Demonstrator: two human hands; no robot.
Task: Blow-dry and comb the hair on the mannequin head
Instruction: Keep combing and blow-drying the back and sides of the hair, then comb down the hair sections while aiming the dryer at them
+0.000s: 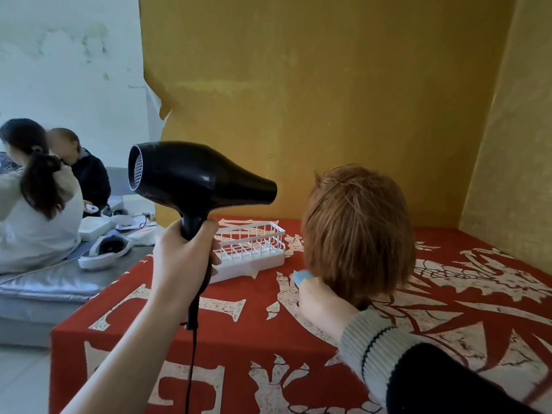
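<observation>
Far left, two people (38, 192) sit on a grey cushion (44, 282) by a stained white wall (68, 55), with small items strewn beside them, well apart from the work. Next comes the left hand (182, 252), fingers wrapped tight round the handle of a black hair dryer (194, 174); the dryer is held upright with its nozzle aimed rightward at the hair, near it but not touching, probably so the air runs across the strands from the side, and its cord (192, 339) hangs straight down in front of the table edge. Behind that hand a white wire basket (254, 243) stands on the table, likely there to hold the tools between uses. To its right stands the mannequin head (358, 234), upright on the table, back of the head toward the camera, covered in short reddish-brown hair. The right hand (319, 297) is raised to the lower left edge of the hair, gripping a light blue comb (301, 276), of which only a small end shows; how the fingers lie round it is hidden by the back of the hand. The comb seems placed low to work the ends while the air passes above. The table (328, 354) wears a red cloth with white patterns, and worn yellow walls (328, 85) close in behind and on the right.
</observation>
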